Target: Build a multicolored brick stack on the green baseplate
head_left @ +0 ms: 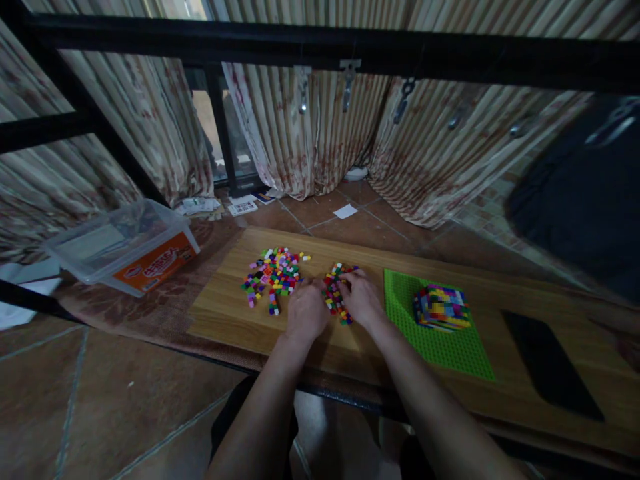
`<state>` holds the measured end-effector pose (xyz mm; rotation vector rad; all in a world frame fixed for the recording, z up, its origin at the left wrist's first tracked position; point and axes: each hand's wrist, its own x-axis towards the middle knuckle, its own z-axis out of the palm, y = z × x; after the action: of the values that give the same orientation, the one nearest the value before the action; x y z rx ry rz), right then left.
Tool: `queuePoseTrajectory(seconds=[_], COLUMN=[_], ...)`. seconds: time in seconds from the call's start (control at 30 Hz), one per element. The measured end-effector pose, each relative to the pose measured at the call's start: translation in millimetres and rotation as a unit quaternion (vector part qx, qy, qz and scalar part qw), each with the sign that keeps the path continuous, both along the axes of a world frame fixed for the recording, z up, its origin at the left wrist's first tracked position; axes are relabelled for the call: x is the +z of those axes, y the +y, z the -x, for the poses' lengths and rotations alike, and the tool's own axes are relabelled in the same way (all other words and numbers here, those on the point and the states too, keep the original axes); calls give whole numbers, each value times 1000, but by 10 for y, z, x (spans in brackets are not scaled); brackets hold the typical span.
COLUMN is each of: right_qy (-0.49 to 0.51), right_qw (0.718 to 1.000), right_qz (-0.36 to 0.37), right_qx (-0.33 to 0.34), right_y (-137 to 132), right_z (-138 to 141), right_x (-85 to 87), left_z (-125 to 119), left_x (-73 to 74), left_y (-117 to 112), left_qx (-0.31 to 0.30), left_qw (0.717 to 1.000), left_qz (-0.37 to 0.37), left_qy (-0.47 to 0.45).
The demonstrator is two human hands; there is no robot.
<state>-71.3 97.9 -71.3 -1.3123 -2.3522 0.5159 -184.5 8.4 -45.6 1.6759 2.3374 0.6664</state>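
Note:
Small coloured toy bricks lie in two piles on a wooden board. My left hand [309,309] is between the larger pile [280,270] and the smaller pile [338,308], its fingers curled in at the smaller pile's left edge. From the other side, my right hand [363,297] reaches into the smaller pile with bent fingers pressed together. What either hand holds is too small and hidden to make out. To the right, a block built of many coloured bricks [443,308] stands on a green studded baseplate [400,293].
The wooden board [225,300] carries a dark flat slab [553,367] at the right. A clear plastic tub [125,247] with an orange label stands at the left. A dark-clothed person [585,193] is at the far right. Black metal bars [320,43] cross above.

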Motion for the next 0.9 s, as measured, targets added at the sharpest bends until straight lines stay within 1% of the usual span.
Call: queuePoseTrajectory(seconds=[0.07, 0.3, 0.4, 0.57, 0.77, 0.9], right_qy=[-20, -27, -25, 6, 18, 31], right_qw=[1000, 999, 998, 996, 995, 995], right_qz=[7, 24, 48, 93, 91, 90], right_qx=[-2, -7, -11, -15, -20, -13], right_y=[14, -69, -94, -112, -120, -111], right_z=[11, -95, -92, -63, -65, -89], right_x=[17, 52, 70, 72, 95, 112], left_z=[16, 46, 40, 40, 30, 15], left_x=[1, 8, 26, 41, 65, 76], left_y=[6, 14, 23, 73, 147, 193], left_qx=[4, 11, 18, 31, 39, 24], left_qw=[1000, 1000, 1000, 999, 998, 998], left_qz=[4, 6, 1, -13, -11, -15], left_qy=[-2, -3, -9, -12, -46, -59])
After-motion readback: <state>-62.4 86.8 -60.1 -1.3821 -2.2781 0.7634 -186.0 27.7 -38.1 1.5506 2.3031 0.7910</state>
